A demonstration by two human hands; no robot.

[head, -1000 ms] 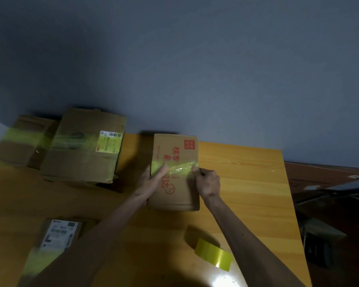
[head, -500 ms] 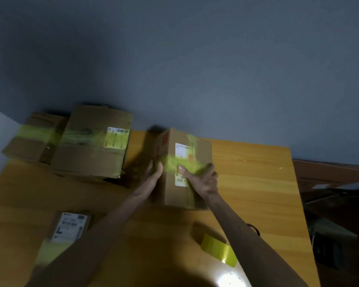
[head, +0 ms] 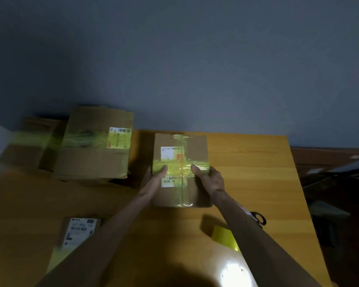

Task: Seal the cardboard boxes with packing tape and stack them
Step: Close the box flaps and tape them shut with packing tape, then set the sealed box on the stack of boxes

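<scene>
Since a second ago the brown cardboard box (head: 197,146) has been turned over: the red-printed face is gone from view and a white-labelled face now lies upward, flat again after standing tilted on an edge. Both thumbs press on the yellow tape band (head: 180,165) that crosses the top. The other fingers go down the box's sides, and I cannot tell how they lie. The left hand (head: 153,181) grips the left edge and the right hand (head: 210,179) the right edge.

The box sits mid-way along the far side of the yellow wooden table (head: 257,172). A yellow tape roll (head: 224,237) and black-handled scissors (head: 257,219) lie near the right forearm. A large taped carton (head: 95,154) stands to the left, with a blurred one (head: 29,141) beyond it. A small labelled box (head: 79,228) lies near the left forearm.
</scene>
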